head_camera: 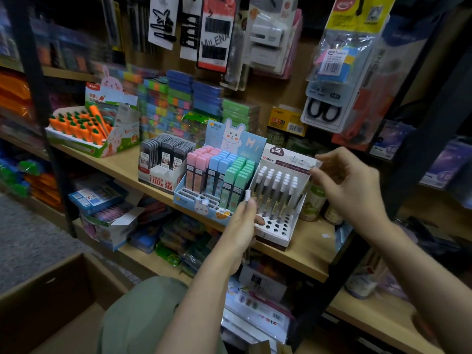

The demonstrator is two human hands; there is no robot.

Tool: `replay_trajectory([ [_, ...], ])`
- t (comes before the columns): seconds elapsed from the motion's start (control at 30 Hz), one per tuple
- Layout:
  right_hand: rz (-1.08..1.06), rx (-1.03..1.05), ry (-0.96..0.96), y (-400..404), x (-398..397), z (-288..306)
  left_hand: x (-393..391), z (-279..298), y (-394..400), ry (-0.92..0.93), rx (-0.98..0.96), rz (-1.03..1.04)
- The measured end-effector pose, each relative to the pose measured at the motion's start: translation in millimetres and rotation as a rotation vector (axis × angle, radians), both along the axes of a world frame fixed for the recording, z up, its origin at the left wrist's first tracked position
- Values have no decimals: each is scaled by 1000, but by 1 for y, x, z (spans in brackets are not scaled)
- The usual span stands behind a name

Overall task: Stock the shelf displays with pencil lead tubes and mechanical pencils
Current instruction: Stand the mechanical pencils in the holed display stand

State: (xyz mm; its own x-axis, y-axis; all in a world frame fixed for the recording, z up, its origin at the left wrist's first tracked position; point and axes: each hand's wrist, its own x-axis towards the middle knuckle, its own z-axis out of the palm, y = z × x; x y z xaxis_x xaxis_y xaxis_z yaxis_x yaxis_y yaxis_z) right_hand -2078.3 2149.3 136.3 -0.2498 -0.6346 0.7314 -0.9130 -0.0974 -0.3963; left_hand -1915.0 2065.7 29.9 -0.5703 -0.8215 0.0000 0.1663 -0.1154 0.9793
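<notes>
I'm seeing the left hand (242, 221) pinching a white-capped mechanical pencil (247, 195) just in front of the white display box (277, 232) on the wooden shelf (306, 254). Right hand (347, 185) is hovering beside the box's backboard, fingers loosely spread, gripping nothing.

Your single head-worn wide-angle view looks forward and down, close to the wooden shelf (122, 163), angled rightward along it; both your forearms enter from the lower right.
</notes>
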Motion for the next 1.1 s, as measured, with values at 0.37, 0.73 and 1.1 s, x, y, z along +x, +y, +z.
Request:
replay_trajectory([
  [0.37, -91, 53, -93, -24, -12, -40, 5, 0, 0, 107, 43, -40],
  [0.73, -220, 157, -107, -37, -15, -20, 3, -2, 1, 25, 14, -1],
  [1.1, -267, 163, -48, -43, -16, -30, 0, -8, -3, 124, 42, 9],
])
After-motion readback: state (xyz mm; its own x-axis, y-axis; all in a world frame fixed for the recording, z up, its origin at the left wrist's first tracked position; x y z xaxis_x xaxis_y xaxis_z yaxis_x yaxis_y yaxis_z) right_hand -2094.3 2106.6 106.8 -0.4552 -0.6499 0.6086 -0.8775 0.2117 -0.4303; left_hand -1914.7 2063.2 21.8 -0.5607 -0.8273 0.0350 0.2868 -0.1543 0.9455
